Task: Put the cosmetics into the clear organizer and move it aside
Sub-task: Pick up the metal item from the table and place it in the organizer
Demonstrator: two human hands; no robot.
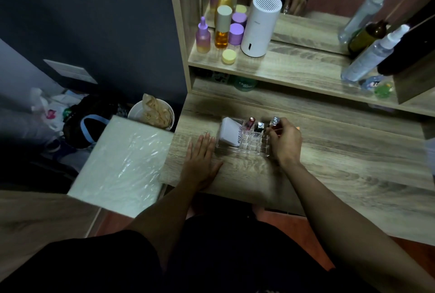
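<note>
A clear plastic organizer (244,149) with small square compartments stands on the wooden dressing table (341,170). In its left section leans a white box (229,131) with printed lettering. A pink lipstick (250,123) and a dark silver-topped tube (259,126) stand upright in its back compartments. My right hand (286,143) is at the organizer's right end, fingers closed on a silver-capped cosmetic tube (274,122) held over the right compartments. My left hand (200,159) lies flat on the table just left of the organizer, fingers spread, holding nothing.
On the upper shelf (294,69) stand purple and amber bottles (222,31), a yellow jar (228,56), a white cylindrical device (259,24) and spray bottles (374,52) before a mirror. A plastic-wrapped white box (122,165) and a bin (153,114) sit left of the table.
</note>
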